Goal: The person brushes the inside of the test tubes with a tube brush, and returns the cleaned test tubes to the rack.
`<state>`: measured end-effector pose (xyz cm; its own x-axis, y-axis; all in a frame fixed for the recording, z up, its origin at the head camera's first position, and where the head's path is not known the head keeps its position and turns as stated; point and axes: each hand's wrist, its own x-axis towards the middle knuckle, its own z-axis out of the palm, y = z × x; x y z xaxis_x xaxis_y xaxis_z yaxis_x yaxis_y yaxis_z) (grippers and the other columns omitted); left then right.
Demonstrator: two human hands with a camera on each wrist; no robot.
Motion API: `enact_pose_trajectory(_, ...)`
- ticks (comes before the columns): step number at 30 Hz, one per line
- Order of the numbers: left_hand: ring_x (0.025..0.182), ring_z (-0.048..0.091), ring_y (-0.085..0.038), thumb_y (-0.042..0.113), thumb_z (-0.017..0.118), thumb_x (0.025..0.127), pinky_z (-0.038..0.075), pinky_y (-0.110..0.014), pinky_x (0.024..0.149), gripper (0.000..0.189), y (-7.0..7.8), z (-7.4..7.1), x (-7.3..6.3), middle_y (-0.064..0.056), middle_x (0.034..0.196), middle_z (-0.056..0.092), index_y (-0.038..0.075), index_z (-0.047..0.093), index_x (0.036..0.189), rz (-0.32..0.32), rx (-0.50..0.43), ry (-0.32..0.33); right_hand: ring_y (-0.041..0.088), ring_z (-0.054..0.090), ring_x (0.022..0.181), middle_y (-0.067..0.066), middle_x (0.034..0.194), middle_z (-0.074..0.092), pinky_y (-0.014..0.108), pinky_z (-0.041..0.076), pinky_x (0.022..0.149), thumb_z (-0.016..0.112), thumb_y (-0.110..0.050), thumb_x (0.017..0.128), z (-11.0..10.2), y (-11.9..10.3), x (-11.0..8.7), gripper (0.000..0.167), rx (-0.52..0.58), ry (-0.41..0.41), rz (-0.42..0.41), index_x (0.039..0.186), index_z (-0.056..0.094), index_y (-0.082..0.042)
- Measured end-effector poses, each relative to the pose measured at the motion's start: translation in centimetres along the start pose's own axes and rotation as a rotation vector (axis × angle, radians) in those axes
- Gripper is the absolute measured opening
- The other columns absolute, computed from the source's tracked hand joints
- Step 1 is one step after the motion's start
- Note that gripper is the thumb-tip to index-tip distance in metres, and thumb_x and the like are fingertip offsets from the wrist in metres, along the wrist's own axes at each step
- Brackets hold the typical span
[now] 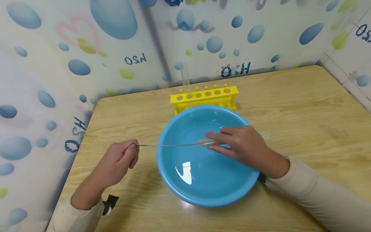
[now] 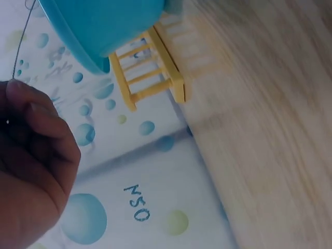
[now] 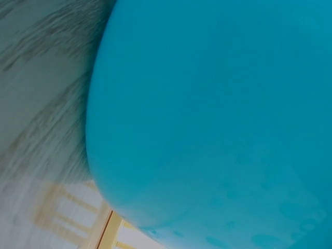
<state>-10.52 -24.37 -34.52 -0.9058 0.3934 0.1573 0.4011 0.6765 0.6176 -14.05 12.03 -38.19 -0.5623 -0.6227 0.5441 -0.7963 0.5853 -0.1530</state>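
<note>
My left hand (image 1: pixel 118 161) pinches the end of a thin twisted-wire handle (image 1: pixel 168 145), left of the blue basin (image 1: pixel 165 174). That wire runs level across the basin to the pale bristles of a test tube brush (image 1: pixel 204 141). Over the basin, my right hand (image 1: pixel 244 145) grips a clear test tube around the bristles, its fingers hiding most of the glass. In the left wrist view the curled left hand (image 2: pixel 39 150) holds the wire (image 2: pixel 19 49). The right wrist view shows the basin's outer wall (image 3: pixel 197 114), with the hand out of sight.
Behind the basin stands a yellow test tube rack (image 1: pixel 204 97), with one clear test tube (image 1: pixel 185 77) upright toward its left end. Something clear (image 1: pixel 265 134) shows just right of the right hand. A patterned wall (image 1: pixel 162 42) borders the wooden table (image 1: pixel 292 106).
</note>
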Motion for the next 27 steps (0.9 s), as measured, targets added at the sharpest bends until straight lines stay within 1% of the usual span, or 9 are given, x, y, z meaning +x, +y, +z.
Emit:
enact_pose_trajectory(2, 0.042, 0.034, -0.009, 0.012, 0.029, 0.109, 0.036, -0.028, 0.045, 0.047, 0.1, 0.3, -0.1, 0.008, 0.053, 0.041, 0.018, 0.045, 0.066, -0.068, -0.016, -0.002, 0.009, 0.064, 0.061, -0.002, 0.076, 0.071, 0.017, 0.046, 0.053, 0.085, -0.035, 0.078, 0.0, -0.1, 0.1, 0.045, 0.001, -0.006, -0.006, 0.117, 0.075, -0.016)
enact_pose_trajectory(4, 0.041, 0.035, -0.012, 0.013, 0.027, 0.109, 0.037, -0.03, 0.045, 0.048, 0.1, 0.5, -0.1, 0.005, 0.052, 0.041, 0.017, 0.044, 0.064, -0.116, -0.028, 0.001, 0.009, 0.064, 0.061, -0.001, 0.076, 0.071, 0.016, 0.046, 0.053, 0.085, -0.035, 0.078, 0.0, -0.2, 0.3, 0.045, 0.0, -0.012, -0.008, 0.117, 0.075, -0.015)
enact_pose_trajectory(8, 0.042, 0.036, -0.015, 0.015, 0.026, 0.109, 0.037, -0.031, 0.045, 0.048, 0.4, 0.9, -0.3, 0.002, 0.053, 0.042, 0.013, 0.043, 0.064, -0.188, -0.038, 0.007, 0.009, 0.065, 0.061, -0.002, 0.077, 0.072, 0.016, 0.045, 0.053, 0.086, -0.035, 0.077, 0.0, -0.3, 0.7, 0.045, 0.0, -0.024, -0.005, 0.116, 0.075, -0.015)
enact_pose_trajectory(11, 0.043, 0.037, -0.016, 0.016, 0.025, 0.109, 0.037, -0.032, 0.046, 0.047, 0.6, 1.2, -0.6, 0.001, 0.053, 0.043, 0.012, 0.043, 0.066, -0.234, -0.051, -0.004, 0.009, 0.064, 0.061, -0.003, 0.076, 0.071, 0.016, 0.044, 0.053, 0.086, -0.035, 0.078, 0.1, -0.3, 0.9, 0.045, -0.001, -0.038, -0.007, 0.117, 0.075, -0.016)
enact_pose_trajectory(14, 0.044, 0.037, -0.016, 0.015, 0.026, 0.109, 0.038, -0.032, 0.047, 0.047, 0.6, 1.5, -0.6, 0.001, 0.054, 0.043, 0.013, 0.044, 0.066, -0.24, -0.071, -0.008, 0.009, 0.065, 0.061, -0.003, 0.077, 0.072, 0.016, 0.044, 0.052, 0.086, -0.036, 0.078, 0.0, -0.2, 0.8, 0.045, -0.009, -0.038, -0.006, 0.117, 0.075, -0.017)
enact_pose_trajectory(18, 0.044, 0.037, -0.015, 0.011, 0.028, 0.108, 0.037, -0.031, 0.046, 0.045, 0.7, 1.8, -0.3, 0.002, 0.054, 0.042, 0.012, 0.044, 0.065, -0.199, -0.116, -0.005, 0.011, 0.066, 0.061, -0.001, 0.078, 0.073, 0.018, 0.046, 0.051, 0.087, -0.034, 0.075, -0.2, 0.1, 0.6, 0.047, -0.017, -0.012, 0.008, 0.116, 0.075, -0.016)
enact_pose_trajectory(20, 0.043, 0.037, -0.015, 0.01, 0.029, 0.107, 0.037, -0.031, 0.045, 0.045, 0.8, 2.0, -0.1, 0.002, 0.053, 0.042, 0.012, 0.044, 0.065, -0.191, -0.138, -0.012, 0.011, 0.067, 0.062, 0.0, 0.078, 0.073, 0.019, 0.047, 0.051, 0.088, -0.034, 0.074, -0.2, 0.2, 0.4, 0.048, -0.017, -0.004, 0.011, 0.116, 0.075, -0.016)
enact_pose_trajectory(27, 0.044, 0.038, -0.016, 0.013, 0.029, 0.109, 0.037, -0.031, 0.044, 0.046, 1.2, 2.2, 0.2, 0.002, 0.053, 0.042, 0.011, 0.044, 0.065, -0.209, -0.177, -0.044, 0.01, 0.065, 0.06, 0.0, 0.076, 0.072, 0.018, 0.046, 0.051, 0.087, -0.034, 0.074, -0.3, 0.4, 0.0, 0.048, -0.018, 0.001, 0.003, 0.117, 0.075, -0.016)
